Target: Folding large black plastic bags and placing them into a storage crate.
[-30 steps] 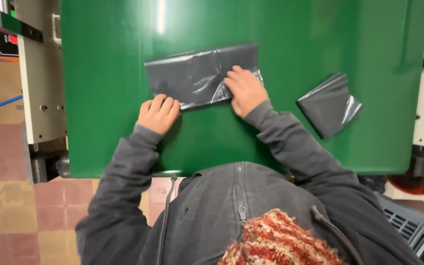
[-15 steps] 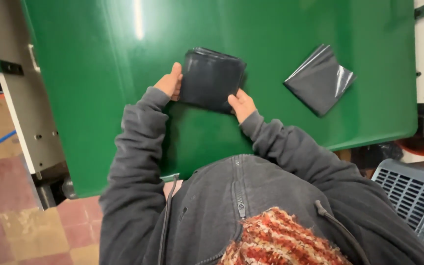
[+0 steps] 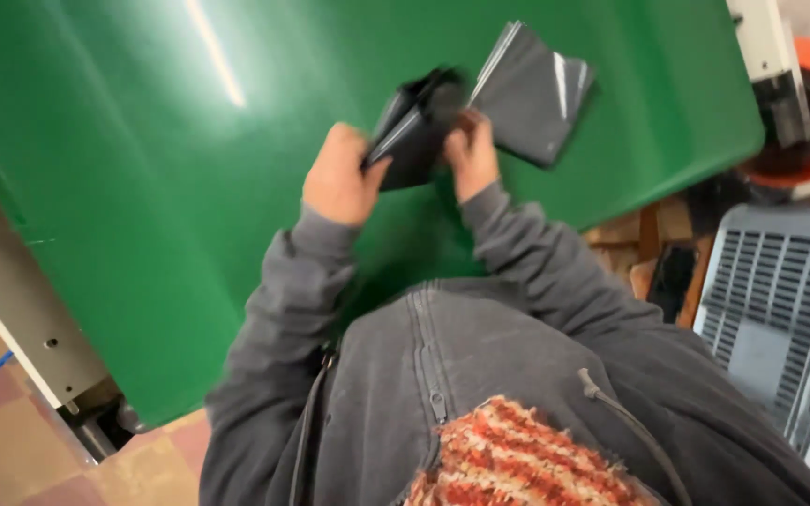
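Dark grey folded bag [image 3: 414, 136], green table [image 3: 142, 141]

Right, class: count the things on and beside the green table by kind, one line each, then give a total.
Folded dark grey plastic bags: 2, one held in the left hand and right hand, one lying on the table
Green table: 1
Grey slatted crate: 1
Total: 4
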